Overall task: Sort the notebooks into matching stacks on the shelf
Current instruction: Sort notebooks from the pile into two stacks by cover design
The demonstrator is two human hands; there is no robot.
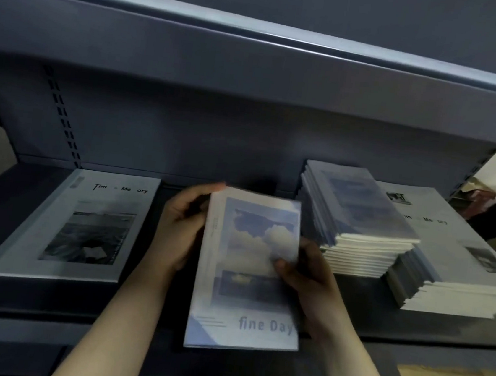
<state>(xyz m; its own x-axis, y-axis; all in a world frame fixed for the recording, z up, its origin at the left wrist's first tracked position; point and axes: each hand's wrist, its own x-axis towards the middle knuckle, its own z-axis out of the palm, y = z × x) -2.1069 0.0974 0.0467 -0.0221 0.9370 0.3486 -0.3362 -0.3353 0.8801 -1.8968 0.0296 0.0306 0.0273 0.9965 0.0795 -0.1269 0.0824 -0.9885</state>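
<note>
The grey metal shelf (379, 323) carries two cover designs, and the sorting looks roughly midway.

Taking the "fine Day" notebook (247, 268) in the hands as the reference, the biggest pile is the "Time Memory" stack (455, 257), well to its right. Between that pile and the held notebook stands a tall stack of blue sky-cover notebooks (359, 206), just right of it. Blur hides the print, but these seem to match the "fine Day" cover. To the left of the held notebook lies a "Time Memory" notebook (75, 224), flat and apart from its fellows. Whether more lie under it I cannot tell.

The left hand (180, 229) curls round the held notebook's left edge, and the right hand (307, 278) pinches its right edge with the thumb on the cover. The notebook is at the shelf's front, its near edge overhanging.

By my judgement this notebook has not yet joined a stack, and the "Time Memory" covers sit in two places, so they may yet need merging.
</note>
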